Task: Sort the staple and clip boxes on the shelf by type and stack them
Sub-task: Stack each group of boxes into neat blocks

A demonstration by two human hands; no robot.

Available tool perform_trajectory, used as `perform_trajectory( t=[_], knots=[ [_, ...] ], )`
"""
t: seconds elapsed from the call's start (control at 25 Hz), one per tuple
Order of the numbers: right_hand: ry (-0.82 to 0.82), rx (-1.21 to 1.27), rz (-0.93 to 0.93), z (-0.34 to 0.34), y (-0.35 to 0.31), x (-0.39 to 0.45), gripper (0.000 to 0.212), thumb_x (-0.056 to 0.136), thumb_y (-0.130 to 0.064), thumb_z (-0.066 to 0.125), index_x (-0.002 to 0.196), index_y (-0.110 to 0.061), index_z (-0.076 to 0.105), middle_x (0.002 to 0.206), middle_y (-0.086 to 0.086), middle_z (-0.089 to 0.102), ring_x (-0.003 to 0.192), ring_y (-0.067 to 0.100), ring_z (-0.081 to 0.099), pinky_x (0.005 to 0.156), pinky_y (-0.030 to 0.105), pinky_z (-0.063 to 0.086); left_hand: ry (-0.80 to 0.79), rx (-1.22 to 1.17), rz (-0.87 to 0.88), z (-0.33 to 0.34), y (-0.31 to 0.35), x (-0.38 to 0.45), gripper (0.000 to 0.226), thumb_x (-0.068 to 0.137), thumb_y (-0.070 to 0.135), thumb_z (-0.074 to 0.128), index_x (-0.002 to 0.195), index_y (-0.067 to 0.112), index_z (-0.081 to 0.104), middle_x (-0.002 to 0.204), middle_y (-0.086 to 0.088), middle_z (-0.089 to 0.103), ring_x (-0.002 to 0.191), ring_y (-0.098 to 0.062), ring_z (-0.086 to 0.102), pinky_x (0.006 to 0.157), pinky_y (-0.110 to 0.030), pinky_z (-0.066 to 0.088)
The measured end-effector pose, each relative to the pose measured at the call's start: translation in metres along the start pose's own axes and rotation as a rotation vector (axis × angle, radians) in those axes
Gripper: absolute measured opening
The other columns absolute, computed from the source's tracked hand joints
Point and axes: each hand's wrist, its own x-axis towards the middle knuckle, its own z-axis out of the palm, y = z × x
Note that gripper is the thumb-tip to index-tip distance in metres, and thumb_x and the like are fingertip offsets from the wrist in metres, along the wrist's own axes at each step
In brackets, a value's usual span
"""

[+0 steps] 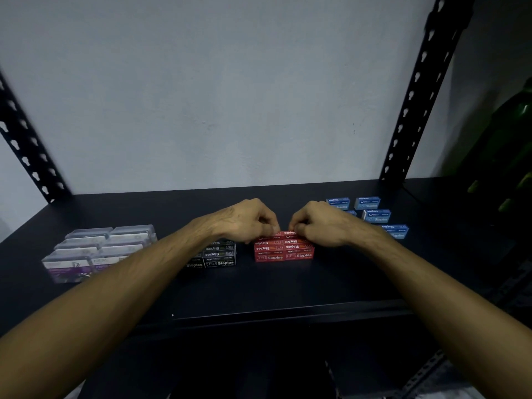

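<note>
Landmark is the red staple box stack (pixel 283 249), sitting mid-shelf on the dark shelf (pixel 288 286).

Far left of the red stack: clear plastic clip boxes (pixel 99 250), grouped in two columns, several rows deep, purple labels on the front ones. Black slotted upright (pixel 27 151) rises behind them, well left of the red stack.

Just left of the red stack, a small gap between: black staple boxes (pixel 220 253), stacked, "Staples" printed on front; left part of this pile hidden by the forearm.

Left hand (pixel 247 220) is at the top left edge of the red stack, fingers curled down, fingertips pinching the top red box (pixel 285 233) at its left end.

Red stack itself: two boxes wide, front faces read "Staples", upper rows show the text upside down. Exact number of layers is hard to tell.

Right hand (pixel 319 223) mirrors it on the top right edge of the red stack, fingers curled, gripping the right end of that same top red box. Both thumbs nearly meet above the stack.

Right of and behind the red stack: blue staple boxes (pixel 375 216), loose, not stacked, spread singly toward the back right, some partly hidden by the right hand. Second black upright (pixel 417 96) stands behind them.

Far right of the red stack, off the shelf: a dark green object (pixel 515 156), unclear what.
</note>
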Motion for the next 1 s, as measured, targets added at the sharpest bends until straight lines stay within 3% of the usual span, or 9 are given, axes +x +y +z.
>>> perform_trajectory(
  t=[0.08, 0.24, 0.36, 0.56, 0.68, 0.84, 1.0],
  knots=[
    [0.004, 0.014, -0.005, 0.000, -0.001, -0.002, 0.023, 0.102, -0.023, 0.048, 0.112, -0.021, 0.069, 0.111, -0.003, 0.069, 0.095, 0.007, 0.064, 0.084, 0.028, 0.055, 0.005, -0.003, 0.006, -0.001, 0.000, 0.000, 0.016, 0.096, 0.028, 0.059, 0.101, 0.022, 0.073, 0.081, 0.016, 0.069, 0.059, 0.009, 0.060, 0.050, -0.007, 0.042],
    [-0.011, 0.020, -0.007, 0.000, -0.002, -0.004, 0.023, 0.102, -0.023, 0.049, 0.111, -0.023, 0.069, 0.107, -0.005, 0.070, 0.093, 0.007, 0.065, 0.081, 0.025, 0.054, -0.004, -0.010, 0.011, -0.001, -0.001, -0.002, 0.015, 0.095, 0.028, 0.061, 0.098, 0.024, 0.075, 0.076, 0.017, 0.070, 0.062, -0.001, 0.060, 0.057, -0.016, 0.047],
    [-0.006, 0.015, -0.010, 0.000, -0.002, -0.006, 0.023, 0.101, -0.022, 0.049, 0.110, -0.023, 0.070, 0.105, -0.006, 0.070, 0.092, 0.006, 0.066, 0.081, 0.024, 0.054, -0.005, -0.016, 0.021, 0.000, 0.000, -0.003, 0.015, 0.094, 0.027, 0.061, 0.097, 0.025, 0.076, 0.074, 0.020, 0.069, 0.058, 0.006, 0.059, 0.056, -0.013, 0.045],
    [-0.027, 0.011, 0.005, 0.002, -0.003, -0.006, 0.023, 0.102, -0.024, 0.048, 0.114, -0.022, 0.067, 0.111, -0.003, 0.068, 0.095, 0.008, 0.064, 0.082, 0.026, 0.054, -0.013, -0.022, 0.021, 0.000, 0.000, -0.006, 0.015, 0.093, 0.028, 0.062, 0.097, 0.027, 0.076, 0.081, 0.018, 0.071, 0.067, 0.005, 0.063, 0.059, -0.015, 0.048],
    [-0.028, 0.032, 0.001, 0.001, -0.004, -0.008, 0.023, 0.101, -0.029, 0.050, 0.115, -0.024, 0.067, 0.111, -0.005, 0.069, 0.097, 0.008, 0.064, 0.084, 0.027, 0.054, -0.014, -0.038, 0.017, 0.000, 0.000, -0.008, 0.017, 0.093, 0.040, 0.061, 0.098, 0.030, 0.075, 0.089, 0.016, 0.073, 0.079, -0.002, 0.067, 0.069, -0.020, 0.050],
    [-0.036, 0.027, -0.016, -0.001, -0.002, -0.016, 0.034, 0.087, -0.050, 0.066, 0.115, -0.031, 0.065, 0.105, -0.012, 0.067, 0.093, 0.006, 0.063, 0.083, 0.030, 0.052, -0.050, -0.014, 0.016, -0.001, -0.001, -0.015, 0.031, 0.082, 0.058, 0.067, 0.103, 0.036, 0.072, 0.093, 0.016, 0.072, 0.088, -0.001, 0.066, 0.080, -0.024, 0.051],
    [-0.078, -0.042, -0.024, 0.003, -0.002, -0.019, 0.050, 0.076, -0.044, 0.080, 0.120, -0.031, 0.060, 0.106, -0.011, 0.066, 0.092, 0.006, 0.063, 0.087, 0.033, 0.054, -0.071, 0.123, 0.022, 0.001, 0.000, -0.019, 0.047, 0.075, 0.052, 0.077, 0.115, 0.032, 0.066, 0.097, 0.015, 0.068, 0.086, -0.001, 0.064, 0.078, -0.022, 0.051]
  ],
)
